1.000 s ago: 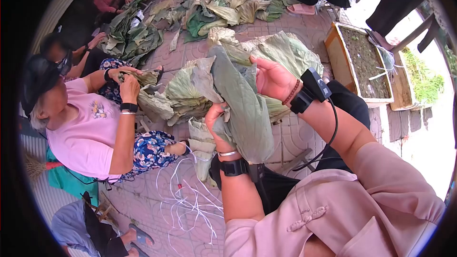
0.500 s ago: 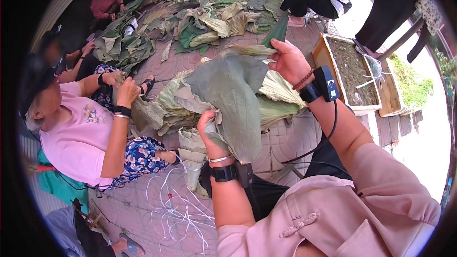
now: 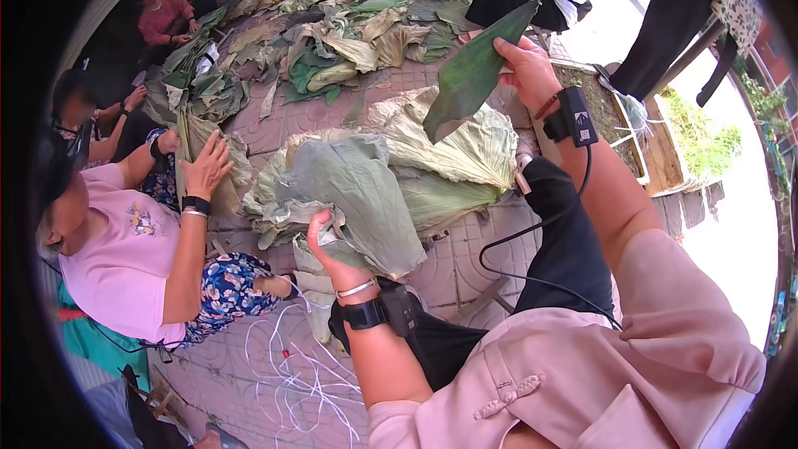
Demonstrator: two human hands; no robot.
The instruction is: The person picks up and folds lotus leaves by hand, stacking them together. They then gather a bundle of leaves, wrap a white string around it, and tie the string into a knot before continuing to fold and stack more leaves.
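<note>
Between the fingers and thumb of my right hand (image 3: 525, 69), raised at the upper right, is a dark green leaf piece (image 3: 480, 75) that hangs down to the left. My left hand (image 3: 326, 251) is closed on a large grey-green dried leaf (image 3: 353, 191); its thumb shows, while most fingers are hidden beneath. Past both hands lies a stack of pale, wrinkled dried leaves (image 3: 453, 143) on the paving. A rolled leaf bundle (image 3: 316, 303) stands beside my left wrist.
A co-worker in a pink shirt (image 3: 125, 224) sits at the left, handling leaves. Many loose leaves (image 3: 349, 41) cover the ground ahead. White string (image 3: 303, 374) lies tangled at the lower left. Planter boxes (image 3: 657, 145) stand at the right.
My right hand has moved up and right, pulling the dark green piece away from the large leaf. My left hand has shifted left and slightly down with the grey-green leaf.
</note>
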